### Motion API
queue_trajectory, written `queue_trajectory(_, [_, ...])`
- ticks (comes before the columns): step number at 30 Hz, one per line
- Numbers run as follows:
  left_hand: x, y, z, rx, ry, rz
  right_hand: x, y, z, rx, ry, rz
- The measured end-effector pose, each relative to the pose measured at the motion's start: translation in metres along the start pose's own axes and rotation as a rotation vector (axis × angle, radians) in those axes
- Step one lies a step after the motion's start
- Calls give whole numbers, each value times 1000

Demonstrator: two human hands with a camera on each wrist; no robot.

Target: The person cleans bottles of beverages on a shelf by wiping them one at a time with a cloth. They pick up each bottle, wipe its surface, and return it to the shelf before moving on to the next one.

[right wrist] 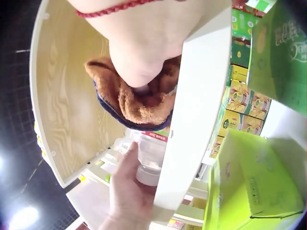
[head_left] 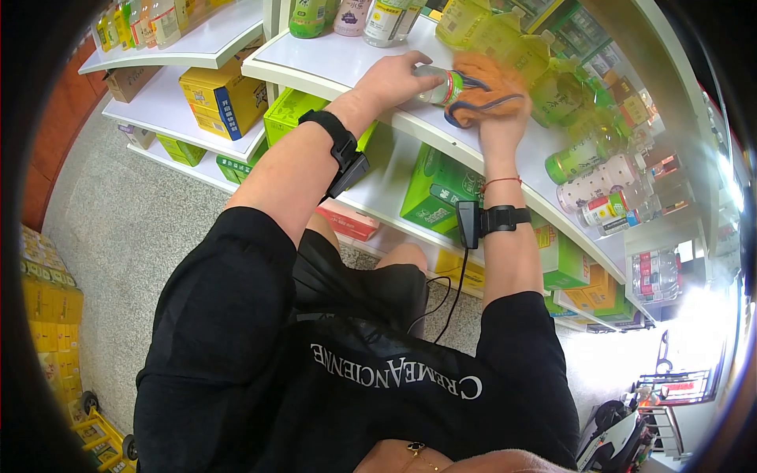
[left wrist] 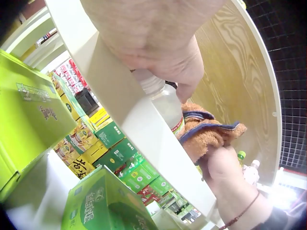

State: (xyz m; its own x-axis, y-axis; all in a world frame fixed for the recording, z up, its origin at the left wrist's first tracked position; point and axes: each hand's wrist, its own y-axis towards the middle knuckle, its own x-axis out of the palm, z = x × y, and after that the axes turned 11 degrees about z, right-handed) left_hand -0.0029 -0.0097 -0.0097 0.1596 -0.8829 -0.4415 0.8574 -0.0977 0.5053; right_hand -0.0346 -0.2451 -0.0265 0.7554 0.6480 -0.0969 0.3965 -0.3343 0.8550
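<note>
A clear bottle (head_left: 434,93) with a white cap and a green and red label lies on its side over the front of the white shelf (head_left: 315,69). My left hand (head_left: 392,80) grips it around the cap end; in the right wrist view the thumb runs along the bottle (right wrist: 152,152). At the bottle's other end, my right hand (head_left: 505,126) holds an orange towel (head_left: 493,83) with a dark blue edge, bunched against the label. In the left wrist view the towel (left wrist: 211,136) wraps that end, and most of the right fingers are hidden in it.
Green-yellow bottles (head_left: 564,98) stand along the shelf to the right, and several upright drinks (head_left: 386,22) at the back left. Lower shelves carry a green carton (head_left: 434,189) and a yellow box (head_left: 221,98). The shelf's front edge runs beneath both wrists.
</note>
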Motion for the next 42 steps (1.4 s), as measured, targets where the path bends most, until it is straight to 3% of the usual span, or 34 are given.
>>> queue_trajectory(2, [-1,0,0,0,0,-1,-4,-1,-30,-239,-90,-120])
queue_trajectory(10, [-1,0,-1,0,-10,1,2,-1,-20,-217,-124,-149])
queue_trajectory(13, [-1,0,0,-4,-21,-18,3,0,4,-164,-72,-95])
queue_trajectory(15, [0,0,-1,-3,-38,-9,3,4,14,43,-55,-13])
queue_trajectory(16, [0,0,-1,-3,-38,-9,2,6,11,43,-55,-13])
queue_trajectory(19, [0,0,-1,-9,-18,-9,-2,10,7,316,195,81])
queue_trajectory(23, [0,0,-1,1,-33,-14,-2,10,11,368,261,81])
queue_trajectory(25, [1,0,-3,3,-43,-10,1,7,19,58,60,3])
queue_trajectory(32, [0,-2,-2,90,-30,8,-3,-1,-24,-210,-103,-179])
queue_trajectory(42, [0,-1,-2,105,-32,-5,0,2,-8,-214,-178,-170])
